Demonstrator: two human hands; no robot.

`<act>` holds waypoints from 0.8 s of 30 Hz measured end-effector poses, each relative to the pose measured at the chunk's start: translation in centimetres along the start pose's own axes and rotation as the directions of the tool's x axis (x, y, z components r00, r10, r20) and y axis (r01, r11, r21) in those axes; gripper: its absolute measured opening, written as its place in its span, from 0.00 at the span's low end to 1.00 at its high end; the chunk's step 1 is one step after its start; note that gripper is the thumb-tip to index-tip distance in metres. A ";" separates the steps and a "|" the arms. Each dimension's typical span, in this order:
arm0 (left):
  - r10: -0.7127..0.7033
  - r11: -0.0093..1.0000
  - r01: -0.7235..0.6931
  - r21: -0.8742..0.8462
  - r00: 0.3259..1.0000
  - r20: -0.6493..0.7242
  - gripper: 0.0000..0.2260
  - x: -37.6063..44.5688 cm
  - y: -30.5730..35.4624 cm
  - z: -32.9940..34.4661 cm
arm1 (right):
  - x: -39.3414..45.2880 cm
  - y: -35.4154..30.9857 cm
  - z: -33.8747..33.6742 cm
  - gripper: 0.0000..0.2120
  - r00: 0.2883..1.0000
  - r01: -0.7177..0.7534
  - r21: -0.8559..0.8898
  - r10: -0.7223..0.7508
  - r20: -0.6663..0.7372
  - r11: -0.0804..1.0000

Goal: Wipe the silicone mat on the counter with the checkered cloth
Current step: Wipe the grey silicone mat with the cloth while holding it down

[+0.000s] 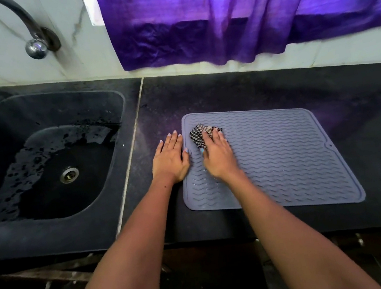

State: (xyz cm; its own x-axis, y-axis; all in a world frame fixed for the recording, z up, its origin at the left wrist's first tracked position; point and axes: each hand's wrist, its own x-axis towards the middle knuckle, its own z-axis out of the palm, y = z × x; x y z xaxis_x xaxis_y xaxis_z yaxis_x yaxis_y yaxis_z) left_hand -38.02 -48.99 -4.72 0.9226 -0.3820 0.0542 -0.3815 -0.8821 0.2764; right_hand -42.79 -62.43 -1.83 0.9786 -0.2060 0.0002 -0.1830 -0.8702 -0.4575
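1. Head view: the right hand (219, 157) presses the checkered cloth (201, 134) down with flat fingers on the silicone mat (284, 155), near the mat's far left corner.
2. The left hand (171, 161) lies flat, fingers together, at the mat's left edge on the surface (262, 85).
3. The mat could slide or bunch up if that hand lifts.
4. The sink (56, 226) at the left holds only some water.

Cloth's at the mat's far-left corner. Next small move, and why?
Probably sweep the right hand with the checkered cloth rightward along the silicone mat: most of it lies right of the cloth, and the left hand pins its left edge.
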 end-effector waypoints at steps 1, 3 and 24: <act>-0.006 1.000 0.006 -0.002 1.000 -0.004 0.31 0.0 0.0 0.0 | 0.0 0.3 0.6 0.28 1.000 0.010 -0.074 -0.008 0.024 0.997; -0.008 1.000 0.008 -0.005 1.000 -0.012 0.30 -0.1 0.1 -0.1 | 0.2 0.8 0.7 0.29 0.999 0.028 -0.093 -0.025 0.035 0.995; -0.013 1.000 0.013 -0.015 0.999 -0.035 0.32 0.1 -0.2 0.5 | 4.2 1.2 0.9 0.30 0.996 0.076 -0.115 -0.071 0.045 0.990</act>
State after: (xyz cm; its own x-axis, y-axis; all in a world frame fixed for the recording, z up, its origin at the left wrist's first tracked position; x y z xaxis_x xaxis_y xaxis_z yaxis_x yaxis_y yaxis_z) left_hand -37.86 -49.00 -5.22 0.9289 -0.3607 0.0837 -0.3690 -0.8827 0.2910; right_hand -38.85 -63.93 -3.23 0.9924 -0.1229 -0.0073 -0.1176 -0.9292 -0.3505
